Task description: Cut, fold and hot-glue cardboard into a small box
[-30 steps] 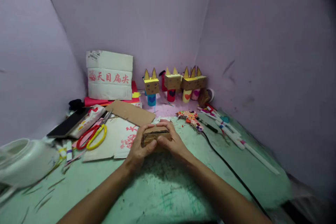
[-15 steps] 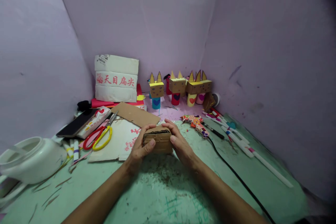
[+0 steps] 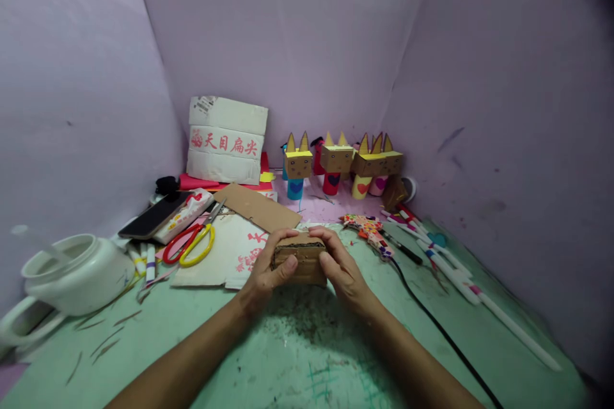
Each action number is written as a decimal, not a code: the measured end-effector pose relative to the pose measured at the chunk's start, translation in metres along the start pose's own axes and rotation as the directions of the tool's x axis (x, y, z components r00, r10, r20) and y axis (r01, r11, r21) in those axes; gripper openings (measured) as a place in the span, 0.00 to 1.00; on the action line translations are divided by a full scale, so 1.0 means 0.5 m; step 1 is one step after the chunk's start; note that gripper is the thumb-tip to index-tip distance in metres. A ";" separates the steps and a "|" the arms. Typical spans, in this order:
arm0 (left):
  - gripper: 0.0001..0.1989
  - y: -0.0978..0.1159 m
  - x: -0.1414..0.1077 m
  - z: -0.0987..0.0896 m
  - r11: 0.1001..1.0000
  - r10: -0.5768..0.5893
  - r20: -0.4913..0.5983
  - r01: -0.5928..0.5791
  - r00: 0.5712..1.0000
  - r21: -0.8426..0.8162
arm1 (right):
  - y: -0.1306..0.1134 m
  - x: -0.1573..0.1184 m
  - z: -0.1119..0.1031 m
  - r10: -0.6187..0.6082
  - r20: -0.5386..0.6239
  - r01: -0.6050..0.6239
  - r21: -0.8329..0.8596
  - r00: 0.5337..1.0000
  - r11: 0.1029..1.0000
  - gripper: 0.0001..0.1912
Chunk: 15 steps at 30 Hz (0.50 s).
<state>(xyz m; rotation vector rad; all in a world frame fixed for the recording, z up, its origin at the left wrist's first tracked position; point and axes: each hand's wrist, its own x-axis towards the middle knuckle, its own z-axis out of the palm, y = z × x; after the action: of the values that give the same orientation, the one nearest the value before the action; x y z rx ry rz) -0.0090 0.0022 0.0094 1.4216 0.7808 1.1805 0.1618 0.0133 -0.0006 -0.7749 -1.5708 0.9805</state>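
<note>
A small brown cardboard box sits between my hands, its dark corrugated edge showing along the top front. My left hand is closed on its left side, thumb pressed to the front face and fingers over the back. On the right side my right hand grips it the same way, thumb near the front right corner. Under and behind the box lie a flat brown cardboard strip and a white printed cardboard sheet. The box's underside is hidden.
Scissors, a phone and a white teapot are on the left. At right lie a patterned glue gun with a black cord and several white sticks. Cardboard-headed figures stand at the back.
The whole view has shifted, so the scene sits slightly further right. Both hands still hold the cardboard box in much the same grip.
</note>
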 end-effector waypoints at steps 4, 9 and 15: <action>0.23 -0.001 0.005 0.002 0.986 0.112 0.015 -0.113 0.994 0.121 | -0.005 -0.006 0.007 -0.032 -0.043 0.031 -0.014 0.999 0.999 0.13; 0.26 0.007 0.010 0.001 0.998 0.010 0.001 -0.010 1.000 0.058 | -0.001 -0.004 0.003 0.051 -0.028 -0.050 0.033 0.998 0.998 0.17; 0.27 0.006 0.014 0.002 0.994 -0.086 -0.063 0.081 0.994 -0.075 | 0.001 0.002 -0.007 0.091 0.087 -0.098 0.083 0.992 0.992 0.31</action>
<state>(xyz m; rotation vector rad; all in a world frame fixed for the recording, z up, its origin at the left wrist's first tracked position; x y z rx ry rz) -0.0064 0.0077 0.0139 1.2845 0.8277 1.1841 0.1649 0.0150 -0.0004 -0.7614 -1.5624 1.1557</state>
